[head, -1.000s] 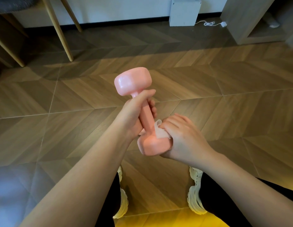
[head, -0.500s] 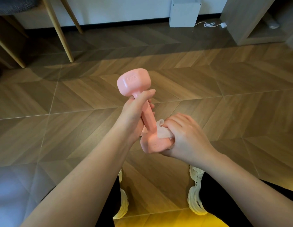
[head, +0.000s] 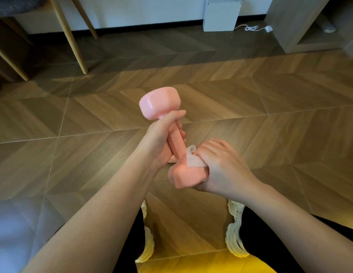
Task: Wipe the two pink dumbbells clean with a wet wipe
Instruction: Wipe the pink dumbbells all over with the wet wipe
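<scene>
Pale wooden chair legs (head: 73, 46) were seen at the far left, standing on a herringbone wood floor (head: 92, 125). Left of centre, the left hand (head: 158, 140) was wrapped firmly around the handle of a pink dumbbell (head: 176, 143). The dumbbell was held in the air above the floor, tilted, with one head raised away from the viewer and the other lower and nearer. A crumpled white wet wipe (head: 192, 160) was pressed against the right side of the lower head, just where the handle joins it. The right hand (head: 221, 166) was curled over the wipe and clasped around the lower head, its fingers laid across the top of the wipe. Beneath the forearms, a pair of pale chunky shoes (head: 234, 237) and dark trouser legs were visible. Further back, a white box (head: 221, 13) stood against the wall, with a white cable (head: 250, 28) lying beside it. A wooden cabinet (head: 300, 26) was seen at the far right.
</scene>
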